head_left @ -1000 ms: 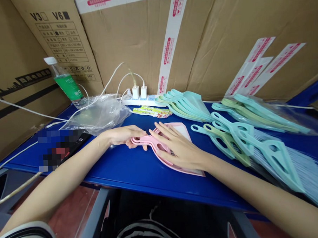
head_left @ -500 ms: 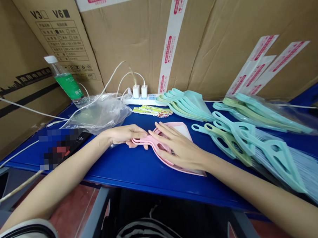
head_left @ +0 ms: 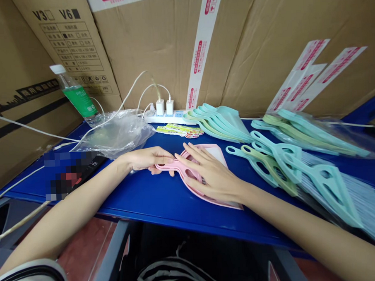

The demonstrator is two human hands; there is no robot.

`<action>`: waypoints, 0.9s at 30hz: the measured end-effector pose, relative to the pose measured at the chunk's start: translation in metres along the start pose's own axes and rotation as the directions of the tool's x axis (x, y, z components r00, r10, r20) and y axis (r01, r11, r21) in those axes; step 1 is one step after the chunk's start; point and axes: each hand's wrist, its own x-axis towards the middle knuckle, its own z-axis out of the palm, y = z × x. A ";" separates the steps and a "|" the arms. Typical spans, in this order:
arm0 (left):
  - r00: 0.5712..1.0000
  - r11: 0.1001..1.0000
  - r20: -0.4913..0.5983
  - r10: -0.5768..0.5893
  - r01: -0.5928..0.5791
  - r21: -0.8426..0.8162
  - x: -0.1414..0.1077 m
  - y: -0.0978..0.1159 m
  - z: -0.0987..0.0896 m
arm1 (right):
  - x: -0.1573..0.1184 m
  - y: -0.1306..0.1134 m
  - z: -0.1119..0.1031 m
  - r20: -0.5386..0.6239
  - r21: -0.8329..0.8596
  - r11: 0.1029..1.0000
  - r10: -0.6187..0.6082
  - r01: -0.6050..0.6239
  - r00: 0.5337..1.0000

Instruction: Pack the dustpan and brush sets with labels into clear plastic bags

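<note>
A pink dustpan (head_left: 217, 152) with a pink brush nested in it lies on the blue table, handles pointing left. My left hand (head_left: 151, 159) is closed round the handle ends, thumb on top and fingers beneath. Spread flat over the pink brush and pan is my right hand (head_left: 212, 172), its fingers reaching up and left towards the handles. The palm hides most of the brush, so its bristles hardly show.
Mint dustpans (head_left: 218, 122) are stacked behind, beside flat labels (head_left: 177, 130). Mint and green brushes (head_left: 326, 180) lie right, near bagged ones (head_left: 314, 131). A clear bag (head_left: 115, 133), bottle (head_left: 80, 99), phone (head_left: 86, 172), cables and power strip (head_left: 174, 116) are left and behind.
</note>
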 end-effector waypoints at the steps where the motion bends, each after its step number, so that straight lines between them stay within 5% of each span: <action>1: 1.000 1.000 -0.001 0.002 -0.002 0.001 0.000 0.000 0.000 | 0.000 0.000 0.000 0.000 -0.001 1.000 0.001 -0.001 1.000; 27: 0.999 0.944 0.040 0.009 -0.022 0.328 -0.011 0.008 -0.010 | -0.009 0.016 0.002 0.023 0.075 0.997 0.024 -0.026 0.999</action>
